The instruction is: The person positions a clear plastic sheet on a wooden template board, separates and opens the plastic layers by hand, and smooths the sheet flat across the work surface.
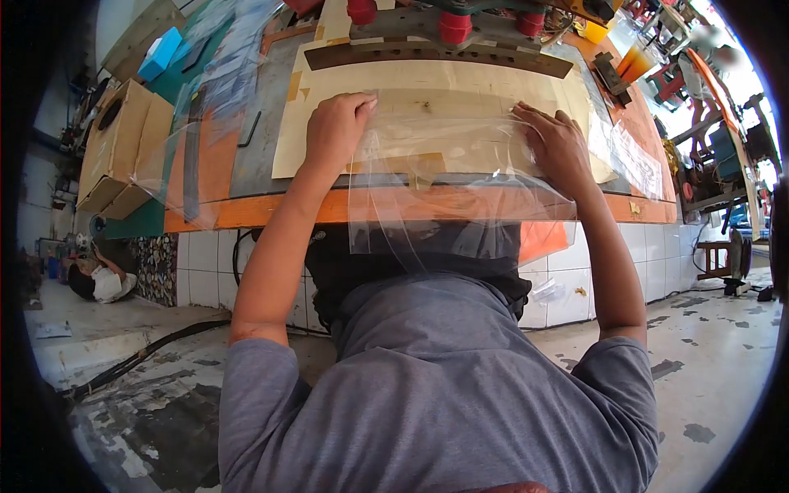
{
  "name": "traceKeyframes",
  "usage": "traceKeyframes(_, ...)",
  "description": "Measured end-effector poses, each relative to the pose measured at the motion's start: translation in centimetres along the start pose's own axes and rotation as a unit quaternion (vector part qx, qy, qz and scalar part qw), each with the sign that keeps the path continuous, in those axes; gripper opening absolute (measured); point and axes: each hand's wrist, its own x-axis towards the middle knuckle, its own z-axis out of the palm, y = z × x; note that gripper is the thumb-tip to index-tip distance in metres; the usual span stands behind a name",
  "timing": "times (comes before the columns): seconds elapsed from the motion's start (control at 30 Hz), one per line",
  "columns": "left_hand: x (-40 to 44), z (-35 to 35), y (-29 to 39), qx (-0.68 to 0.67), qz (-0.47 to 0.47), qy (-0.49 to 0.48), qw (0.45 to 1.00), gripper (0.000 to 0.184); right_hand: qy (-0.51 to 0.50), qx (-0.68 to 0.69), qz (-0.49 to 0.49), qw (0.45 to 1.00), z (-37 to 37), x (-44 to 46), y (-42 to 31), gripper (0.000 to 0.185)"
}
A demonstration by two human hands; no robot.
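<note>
A clear plastic sheet (460,156) lies over the pale board (329,76) on the workbench and hangs over the front edge toward my lap. My left hand (335,127) is closed on the sheet's far left corner, with thumb and forefinger pinched together. At the far right side of the sheet, my right hand (557,144) grips the plastic, fingertips pointing inward along the board; part of its thumb is hard to make out. Just beyond both hands, a long metal bar (436,59) runs across the board beneath the press head.
Red knobs (455,28) sit on the press above the bar. Left on the bench are a hex key (250,130), a dark metal strip (194,156) and loose clear plastic (234,70). A cardboard box (123,144) stands farther left. Another person (103,279) is low at far left.
</note>
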Motion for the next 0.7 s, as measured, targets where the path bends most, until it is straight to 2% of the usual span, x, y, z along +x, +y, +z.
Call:
traceKeyframes(0.1, 0.4, 0.4, -0.1, 0.012, -0.002, 0.009, 1.000, 0.022, 0.006, -0.008, -0.006, 1.000, 0.4, 0.1, 0.8, 0.033)
traceKeyframes(0.17, 0.7, 0.8, -0.5, 0.024, 0.032, 0.027, 0.999, 0.023, 0.010, -0.012, -0.015, 1.000, 0.7, 0.6, 1.4, 0.033)
traceKeyframes(0.27, 1.5, 0.9, -0.4, 0.027, 0.027, 0.012, 0.999, 0.026, -0.016, 0.043, 0.017, 0.999, 0.6, 1.3, 1.6, 0.034)
traceKeyframes(0.6, 2.5, 1.2, -0.6, 0.070, -0.005, -0.015, 0.997, 0.028, -0.011, 0.058, 0.042, 0.997, 1.1, 2.3, 2.6, 0.035)
traceKeyframes(0.7, 2.3, 1.6, -0.8, 0.059, 0.016, 0.013, 0.998, 0.027, -0.007, 0.079, 0.050, 0.996, 1.1, 2.1, 2.7, 0.035)
